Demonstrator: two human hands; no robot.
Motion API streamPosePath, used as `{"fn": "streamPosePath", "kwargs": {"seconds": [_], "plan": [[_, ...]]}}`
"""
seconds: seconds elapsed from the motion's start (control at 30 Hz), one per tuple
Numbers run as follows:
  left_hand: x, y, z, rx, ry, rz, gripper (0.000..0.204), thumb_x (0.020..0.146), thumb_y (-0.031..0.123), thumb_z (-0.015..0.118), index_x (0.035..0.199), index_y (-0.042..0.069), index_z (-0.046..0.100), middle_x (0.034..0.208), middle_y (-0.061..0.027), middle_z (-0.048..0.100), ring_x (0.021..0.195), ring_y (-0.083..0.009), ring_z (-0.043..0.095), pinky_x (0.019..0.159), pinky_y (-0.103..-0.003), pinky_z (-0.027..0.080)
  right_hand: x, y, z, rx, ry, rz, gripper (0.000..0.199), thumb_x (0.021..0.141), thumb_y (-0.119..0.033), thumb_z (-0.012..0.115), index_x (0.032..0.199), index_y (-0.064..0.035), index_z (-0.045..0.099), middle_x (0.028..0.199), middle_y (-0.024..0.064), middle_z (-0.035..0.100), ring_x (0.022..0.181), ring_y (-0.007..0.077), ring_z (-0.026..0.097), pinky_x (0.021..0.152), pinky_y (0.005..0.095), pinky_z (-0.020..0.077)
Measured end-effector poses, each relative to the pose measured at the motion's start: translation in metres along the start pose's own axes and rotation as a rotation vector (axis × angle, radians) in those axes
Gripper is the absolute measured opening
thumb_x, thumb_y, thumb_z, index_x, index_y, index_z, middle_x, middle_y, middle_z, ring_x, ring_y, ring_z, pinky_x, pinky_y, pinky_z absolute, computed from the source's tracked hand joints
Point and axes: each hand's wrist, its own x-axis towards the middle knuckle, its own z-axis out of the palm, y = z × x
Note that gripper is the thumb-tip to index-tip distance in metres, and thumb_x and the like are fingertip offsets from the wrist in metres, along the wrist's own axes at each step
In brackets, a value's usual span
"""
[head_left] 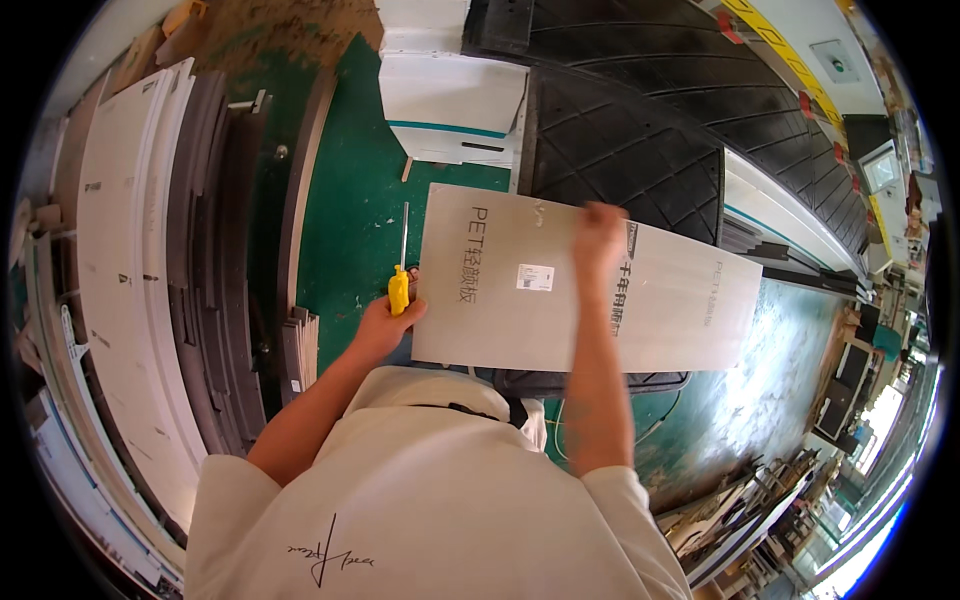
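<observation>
A long pale grey-beige panel point(660, 310) with printed lettering lies in front of me, partly over a black ribbed surface. A small white label point(535, 277) is stuck near its middle. My left hand point(385, 320), at the panel's left edge, is closed around a yellow-handled screwdriver point(400, 290). Its thin metal shaft points away from me, and my thumb rests by the panel's edge. Over the panel's far edge is my right hand point(600, 232), curled and slightly blurred. Whatever its fingers grip is hidden.
The black ribbed work surface point(640, 140) extends beyond the panel. A white cabinet-like box point(450, 100) stands at its left. Stacked white boards point(130, 250) and dark boards point(215, 250) line the left side above a green floor point(350, 200). Offcuts point(750, 500) lean at the lower right.
</observation>
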Motion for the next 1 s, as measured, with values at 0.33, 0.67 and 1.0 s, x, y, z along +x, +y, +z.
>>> {"fn": "streamPosePath", "kwargs": {"seconds": [0.33,0.67,1.0], "plan": [[0.004,-0.004,-0.002,-0.097,-0.038,0.02,0.031,0.093,0.032,0.079,0.102,0.004,0.07,0.085,0.0032,0.064,0.074,-0.0074,0.058,0.069,-0.027,0.048,-0.032,-0.138,0.073,0.079,-0.137,0.047,0.016,0.086,-0.014,0.071,0.096,-0.0045,0.079,0.098,0.0181,0.073,0.091,0.0352,0.071,0.081,0.0425,0.0568],[0.002,-0.006,-0.007,-0.091,-0.01,-0.101,0.034,0.091,0.035,0.081,0.101,0.004,0.069,0.088,0.0027,0.065,0.078,-0.0077,0.058,0.07,-0.027,0.047,-0.048,-0.15,0.086,-0.083,-0.033,0.044,0.017,0.086,-0.014,0.067,0.099,-0.0059,0.074,0.097,0.0153,0.071,0.092,0.0339,0.069,0.083,0.0435,0.0556],[0.003,-0.009,-0.006,-0.198,-0.001,-0.116,0.039,0.086,0.04,0.085,0.095,0.006,0.067,0.088,0.0035,0.066,0.077,-0.0075,0.059,0.07,-0.028,0.048,-0.05,-0.159,0.058,0.129,-0.154,0.157,0.015,0.089,-0.012,0.071,0.1,-0.0041,0.077,0.096,0.0161,0.074,0.086,0.0317,0.072,0.079,0.0404,0.0555]]}}
